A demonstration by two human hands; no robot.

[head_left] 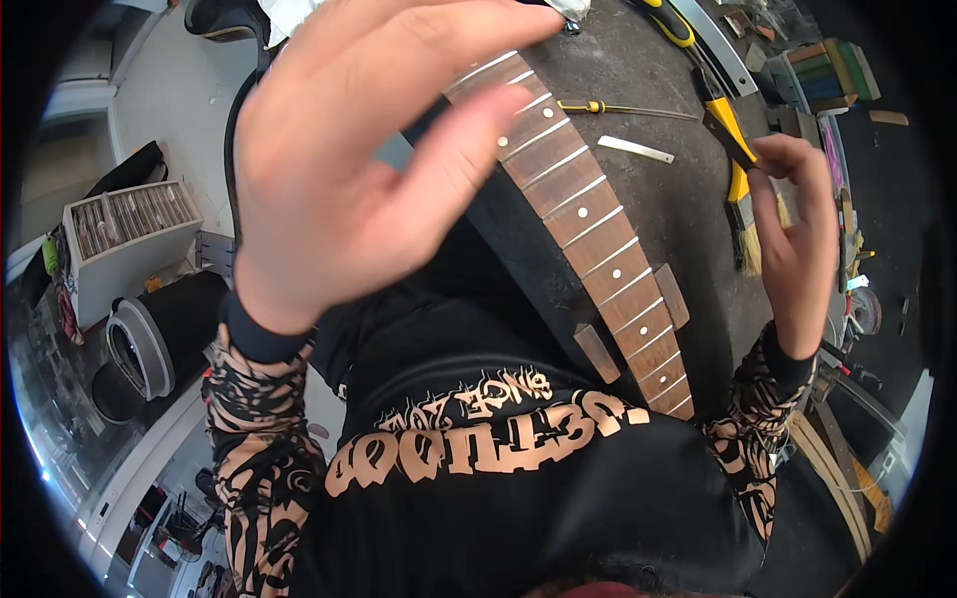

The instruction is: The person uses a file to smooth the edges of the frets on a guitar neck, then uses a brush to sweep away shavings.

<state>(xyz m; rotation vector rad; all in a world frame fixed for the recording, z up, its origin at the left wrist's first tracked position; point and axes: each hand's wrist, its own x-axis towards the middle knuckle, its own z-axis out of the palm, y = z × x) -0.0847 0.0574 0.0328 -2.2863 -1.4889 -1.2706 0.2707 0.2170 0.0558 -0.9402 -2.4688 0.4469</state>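
Note:
My left hand is raised close to the camera over the upper part of a guitar neck. Its thumb and fingers are apart, and nothing shows between them. The neck's brown fretboard has silver frets and white dots, and it runs diagonally toward my shirt. On the right, the thumb and forefinger of my right hand pinch the end of a slim black-and-yellow tool, whose exact kind I cannot make out. Below that tool lies a brush with pale bristles, partly behind my hand.
Small wooden blocks flank the neck on the dark bench. A thin yellow-handled screwdriver and a short pale metal strip lie beyond it. At left stand a white box of flat cases and a black cylindrical container.

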